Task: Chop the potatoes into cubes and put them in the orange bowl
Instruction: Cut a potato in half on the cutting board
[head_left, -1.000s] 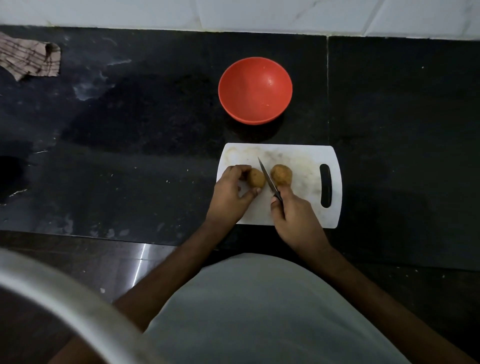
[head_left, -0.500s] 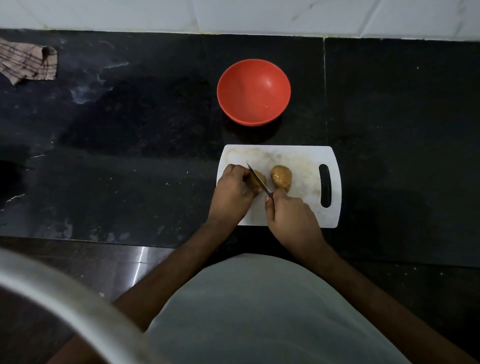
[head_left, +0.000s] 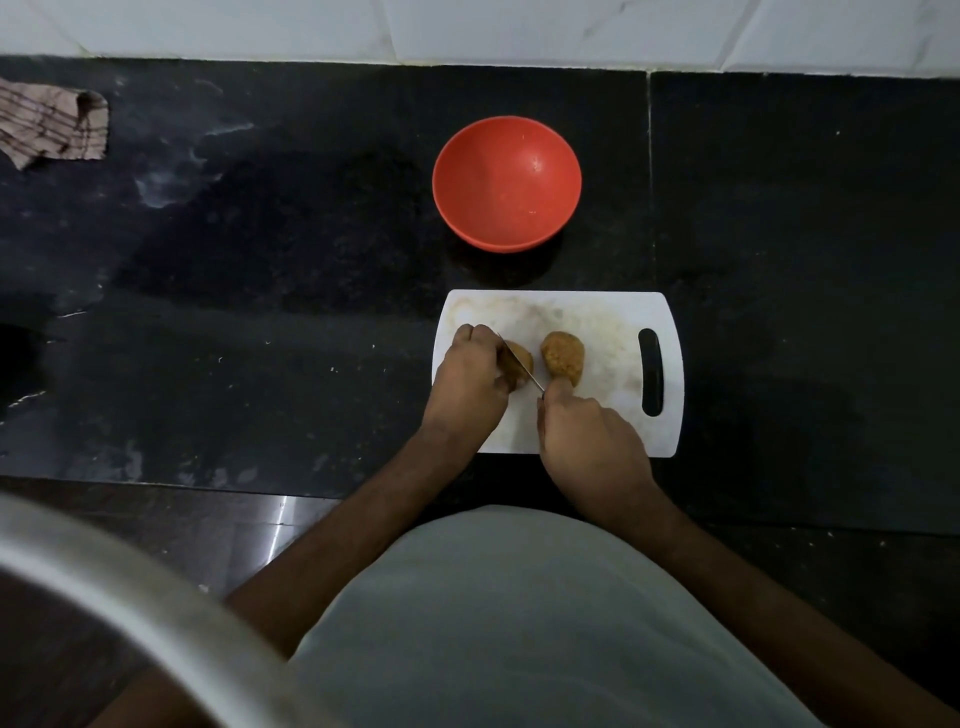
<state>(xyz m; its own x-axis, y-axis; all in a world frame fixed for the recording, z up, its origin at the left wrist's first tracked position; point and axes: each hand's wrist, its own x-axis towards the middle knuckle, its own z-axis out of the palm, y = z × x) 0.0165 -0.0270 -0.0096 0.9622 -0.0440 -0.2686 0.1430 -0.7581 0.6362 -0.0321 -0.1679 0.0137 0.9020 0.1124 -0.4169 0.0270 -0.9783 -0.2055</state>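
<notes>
Two brown potatoes lie on a white cutting board (head_left: 602, 317). My left hand (head_left: 470, 382) grips the left potato (head_left: 519, 361), partly hiding it. My right hand (head_left: 592, 441) holds a knife (head_left: 519, 364) by its handle, the blade lying diagonally across that left potato. The right potato (head_left: 563, 358) lies free just beside the blade. The orange bowl (head_left: 506, 182) stands behind the board with nothing in it.
A black stone counter (head_left: 260, 312) carries everything, with a white tiled wall behind it. A striped cloth (head_left: 49, 124) lies at the far left. A curved metal rim (head_left: 130, 613) fills the near left corner.
The knife has moved left from between the two potatoes onto the left potato. My left hand has stayed on that potato.
</notes>
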